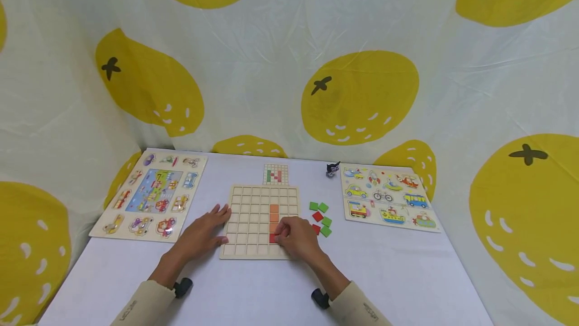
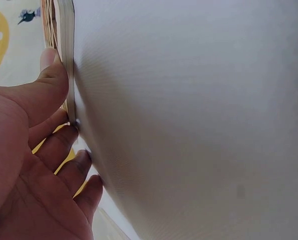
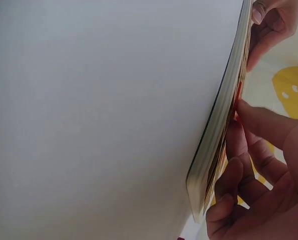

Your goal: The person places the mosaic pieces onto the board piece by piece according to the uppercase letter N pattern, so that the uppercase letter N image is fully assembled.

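A wooden grid board [image 1: 244,254] lies flat on the white table. In one of its columns sit three orange tiles [image 1: 274,209], with a red tile [image 1: 272,238] below them. My right hand [image 1: 296,238] is over the lower part of the board, beside that red tile. In the right wrist view, thumb and fingers of this hand pinch another thin red tile [image 3: 239,119], tilted close to the board's surface. My left hand [image 1: 203,233] rests at the board's left edge, fingers spread and thumb against the rim, as the left wrist view also shows.
Loose green tiles [image 1: 326,231] and red tiles [image 1: 317,216] lie right of the board. A small pattern card [image 1: 276,174] touches its far edge. Picture puzzles stand left [image 1: 154,190] and right [image 1: 391,200]. A small dark figurine [image 1: 332,169] is at the back.
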Motion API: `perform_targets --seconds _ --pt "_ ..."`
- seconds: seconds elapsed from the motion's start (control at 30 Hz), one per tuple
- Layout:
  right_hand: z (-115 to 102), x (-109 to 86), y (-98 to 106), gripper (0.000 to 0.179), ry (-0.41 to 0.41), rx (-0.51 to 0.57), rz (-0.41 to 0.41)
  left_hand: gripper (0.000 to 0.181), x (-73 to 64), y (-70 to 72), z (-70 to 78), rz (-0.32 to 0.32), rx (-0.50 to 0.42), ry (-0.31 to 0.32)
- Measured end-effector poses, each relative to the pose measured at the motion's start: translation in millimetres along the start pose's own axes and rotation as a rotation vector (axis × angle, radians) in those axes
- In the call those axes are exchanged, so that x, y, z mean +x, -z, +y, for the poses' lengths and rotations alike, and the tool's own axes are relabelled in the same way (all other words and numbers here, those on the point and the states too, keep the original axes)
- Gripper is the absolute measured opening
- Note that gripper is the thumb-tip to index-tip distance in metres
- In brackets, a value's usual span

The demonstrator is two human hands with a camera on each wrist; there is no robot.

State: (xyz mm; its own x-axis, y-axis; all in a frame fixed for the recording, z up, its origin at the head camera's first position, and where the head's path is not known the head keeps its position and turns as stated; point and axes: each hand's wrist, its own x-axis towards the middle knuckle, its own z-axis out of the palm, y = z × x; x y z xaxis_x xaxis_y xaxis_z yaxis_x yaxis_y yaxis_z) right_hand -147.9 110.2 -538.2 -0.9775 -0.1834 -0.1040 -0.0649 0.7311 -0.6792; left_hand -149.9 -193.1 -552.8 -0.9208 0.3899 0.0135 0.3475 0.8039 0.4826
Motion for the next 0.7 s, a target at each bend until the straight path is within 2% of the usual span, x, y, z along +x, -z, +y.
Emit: perform_targets --seconds 0.23,0.6,0.7 --pt "7.2 -6.7 11.8 0.014 0.040 0.039 -0.026 0.086 0.5 0.8 0.4 -0.008 0.004 -0.006" --pt "37.0 -11.3 46.6 0.022 -0.022 0.050 0.091 0.087 0.1 0.5 1.3 -0.007 0.007 0.003" --pt "45.3 -12.6 55.2 0.022 -0.069 0.040 0.125 0.086 -0.7 1.6 2.8 -0.007 -0.005 0.010"
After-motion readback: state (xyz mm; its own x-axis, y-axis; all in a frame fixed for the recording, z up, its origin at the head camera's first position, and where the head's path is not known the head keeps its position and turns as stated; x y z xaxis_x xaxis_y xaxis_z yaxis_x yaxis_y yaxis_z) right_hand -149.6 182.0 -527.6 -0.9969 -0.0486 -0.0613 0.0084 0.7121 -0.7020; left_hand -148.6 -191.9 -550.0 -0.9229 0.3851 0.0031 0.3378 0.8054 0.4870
